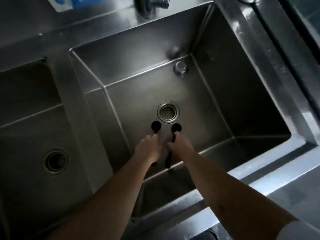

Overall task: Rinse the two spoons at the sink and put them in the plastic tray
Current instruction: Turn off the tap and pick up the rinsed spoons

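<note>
Holding one black spoon each, left hand (pixel 149 149) on left spoon (pixel 155 126) and right hand (pixel 176 144) on right spoon (pixel 176 128), low over sink (pixel 242 101) drain (pixel 168 112); no water visible, tray unseen, so rinse looks pending—probably needs faucet (pixel 155 2) on.

Person: 2 bare forearms, left hand (pixel 148 149) and right hand (pixel 180 144) ungloved; white short sleeve (pixel 301 230) edge on right arm.

I see the sink (pixel 242 94) as brushed steel with a dull sheen, its walls smooth. Near its drain (pixel 168 112), ringed in brighter polished metal, the two spoons (pixel 156 125) look matt black, likely plastic.
</note>
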The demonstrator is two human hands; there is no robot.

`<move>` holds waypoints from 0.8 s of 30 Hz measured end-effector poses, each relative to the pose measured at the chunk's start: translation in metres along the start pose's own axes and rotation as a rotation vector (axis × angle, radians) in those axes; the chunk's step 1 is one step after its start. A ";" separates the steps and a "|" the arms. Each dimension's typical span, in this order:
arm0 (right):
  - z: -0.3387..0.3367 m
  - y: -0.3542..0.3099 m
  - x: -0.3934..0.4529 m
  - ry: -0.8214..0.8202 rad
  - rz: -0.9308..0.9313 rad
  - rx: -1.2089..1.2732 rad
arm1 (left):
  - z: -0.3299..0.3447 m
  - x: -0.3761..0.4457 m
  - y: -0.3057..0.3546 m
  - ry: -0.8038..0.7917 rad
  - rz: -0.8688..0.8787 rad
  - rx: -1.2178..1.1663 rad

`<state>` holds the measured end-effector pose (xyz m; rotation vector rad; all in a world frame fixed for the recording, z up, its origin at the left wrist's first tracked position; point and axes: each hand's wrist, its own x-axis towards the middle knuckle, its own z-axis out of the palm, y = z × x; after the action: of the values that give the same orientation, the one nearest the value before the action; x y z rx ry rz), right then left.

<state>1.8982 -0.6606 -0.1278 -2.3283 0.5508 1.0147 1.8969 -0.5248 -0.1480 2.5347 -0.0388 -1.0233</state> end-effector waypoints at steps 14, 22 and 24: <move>0.015 0.023 0.070 0.075 0.285 0.219 | 0.025 0.068 -0.004 0.172 -0.295 -0.142; 0.041 0.040 0.096 0.049 0.348 0.205 | 0.045 0.083 -0.016 0.101 -0.367 -0.269; 0.044 0.042 0.102 0.043 0.325 0.202 | 0.046 0.086 -0.019 0.106 -0.378 -0.292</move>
<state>1.9158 -0.6816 -0.2435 -2.1278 1.0253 0.9987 1.9268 -0.5391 -0.2419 2.3665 0.5958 -0.9421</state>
